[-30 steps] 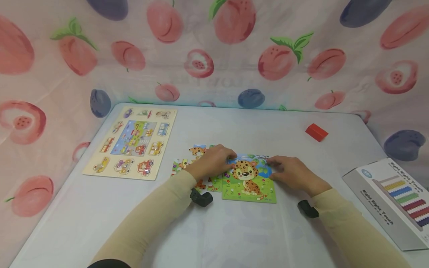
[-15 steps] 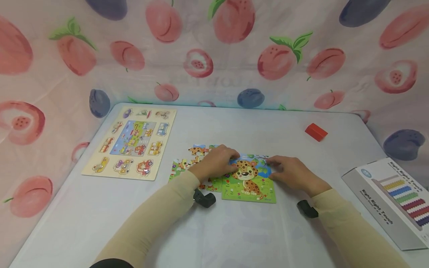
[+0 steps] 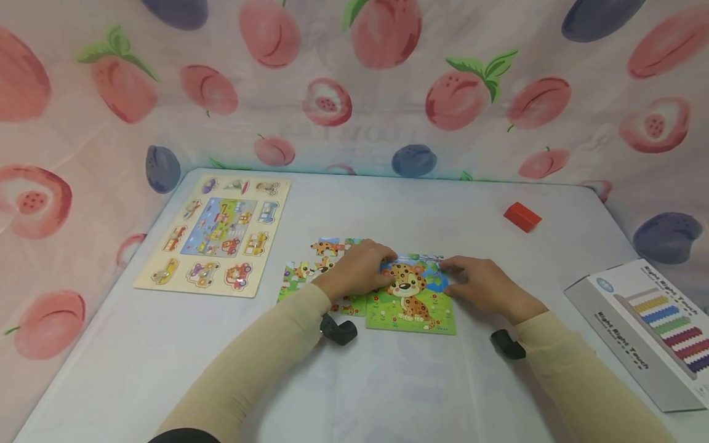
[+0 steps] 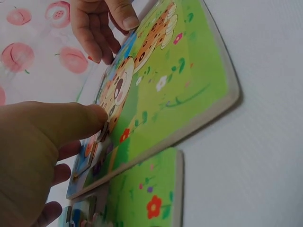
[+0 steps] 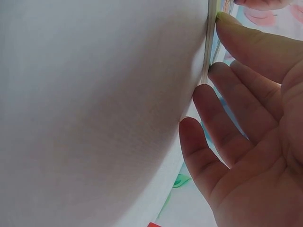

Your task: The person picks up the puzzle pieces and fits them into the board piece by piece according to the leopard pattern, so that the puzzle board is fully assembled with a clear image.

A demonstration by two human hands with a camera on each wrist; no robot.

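Note:
A leopard jigsaw puzzle [image 3: 412, 317] lies flat mid-table on its board. My left hand [image 3: 360, 267] is over its upper left part. In the left wrist view, the left thumb [image 4: 97, 116] is on a slightly raised puzzle piece [image 4: 102, 133] by the leopard's face, and the fingers curl on its far side, partly hidden. Thumb and fingertips of my right hand [image 3: 482, 283] touch the board's right edge near the upper corner; those fingers are loosely extended in the right wrist view. Several loose jigsaw pieces [image 3: 324, 247] and a green puzzle part [image 4: 147, 194] lie left of the board.
A wooden vehicle peg puzzle [image 3: 266, 258] lies at the back left. Toward the back right sits a red block [image 3: 522, 217]. A grey and white toy box [image 3: 620, 332] stands at the right edge. Fruit-patterned cloth [image 3: 376, 111] hangs behind the table.
My left hand has shifted slightly to the right over the leopard's upper left part, then stays nearly still. The right hand holds its place at the board's edge.

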